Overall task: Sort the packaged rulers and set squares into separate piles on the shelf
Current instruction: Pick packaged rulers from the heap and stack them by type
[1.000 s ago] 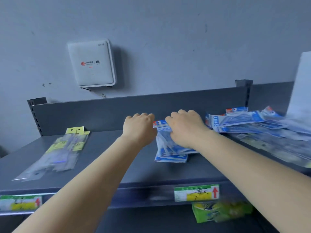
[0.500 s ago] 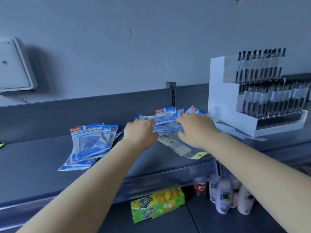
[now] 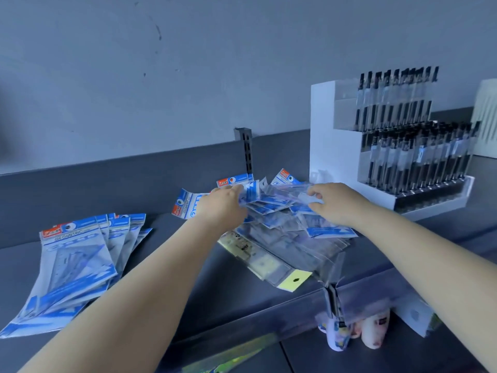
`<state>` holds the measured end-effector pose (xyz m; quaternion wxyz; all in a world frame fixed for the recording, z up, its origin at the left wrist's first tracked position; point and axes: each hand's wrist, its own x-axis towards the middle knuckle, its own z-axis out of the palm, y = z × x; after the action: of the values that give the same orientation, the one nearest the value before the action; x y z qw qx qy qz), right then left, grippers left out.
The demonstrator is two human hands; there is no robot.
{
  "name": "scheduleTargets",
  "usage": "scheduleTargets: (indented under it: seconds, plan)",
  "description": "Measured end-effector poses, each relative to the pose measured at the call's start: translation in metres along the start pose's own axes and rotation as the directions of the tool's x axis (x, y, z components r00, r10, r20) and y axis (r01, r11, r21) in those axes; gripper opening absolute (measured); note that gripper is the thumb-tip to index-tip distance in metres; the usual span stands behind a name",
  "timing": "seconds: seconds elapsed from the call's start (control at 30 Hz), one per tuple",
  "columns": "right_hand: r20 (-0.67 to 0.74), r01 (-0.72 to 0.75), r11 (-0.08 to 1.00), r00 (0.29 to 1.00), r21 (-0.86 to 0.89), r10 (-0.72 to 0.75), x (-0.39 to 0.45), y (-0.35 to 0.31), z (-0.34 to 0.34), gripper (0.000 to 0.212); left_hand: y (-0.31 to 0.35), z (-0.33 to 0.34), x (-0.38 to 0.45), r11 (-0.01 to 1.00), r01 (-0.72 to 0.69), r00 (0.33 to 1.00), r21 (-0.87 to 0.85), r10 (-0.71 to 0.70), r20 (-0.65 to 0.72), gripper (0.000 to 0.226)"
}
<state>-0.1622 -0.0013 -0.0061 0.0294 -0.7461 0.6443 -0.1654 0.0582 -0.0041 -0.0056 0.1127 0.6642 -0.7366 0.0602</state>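
A mixed heap of packs (image 3: 282, 227) lies mid-shelf: blue-headed set square packs on top, clear ruler packs beneath. One ruler pack with a yellow hang tag (image 3: 269, 262) sticks out toward the shelf's front edge. My left hand (image 3: 223, 205) reaches into the heap's left side, its fingers curled onto a blue set square pack (image 3: 250, 191). At the heap's right side my right hand (image 3: 333, 203) pinches the edge of a clear pack (image 3: 290, 191), slightly lifted. A fanned pile of set square packs (image 3: 75, 265) lies apart at the left.
A white display rack of black pens (image 3: 403, 146) stands right behind the heap. The grey shelf (image 3: 188, 286) has a raised back panel and a slotted upright (image 3: 246, 149). Below the shelf stand small bottles (image 3: 357, 329) and a green box (image 3: 228, 356).
The view swung right, from the left end of the shelf to the mixed heap. Both hands left the sorted blue pile and reached into the heap. My right hand now pinches a clear pack.
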Motion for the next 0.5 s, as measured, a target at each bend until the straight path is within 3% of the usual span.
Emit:
scheduleTargets:
  seconds: [0.07,0.17,0.33,0.5]
  plan:
    - [0.058,-0.023,1.0,0.998,-0.013,0.024,0.007,0.002,0.004,0.035,-0.001,0.007,0.004,1.0,-0.011,1.0,-0.013,0.011,-0.013,0.024]
    - [0.088,-0.054,0.998,0.995,-0.01,0.055,0.017,0.003,0.01,0.031,-0.003,0.015,0.005,0.997,-0.078,0.994,0.009,0.078,-0.074,0.029]
    - [0.019,-0.127,0.985,0.992,0.113,0.125,0.028,0.002,0.01,0.044,-0.007,0.015,0.005,0.992,-0.128,0.982,-0.007,0.126,-0.142,0.024]
    - [-0.114,-0.08,0.975,0.988,0.209,0.105,0.025,0.0,0.002,0.053,-0.011,0.005,-0.006,0.986,-0.157,0.978,0.053,0.163,-0.131,0.034]
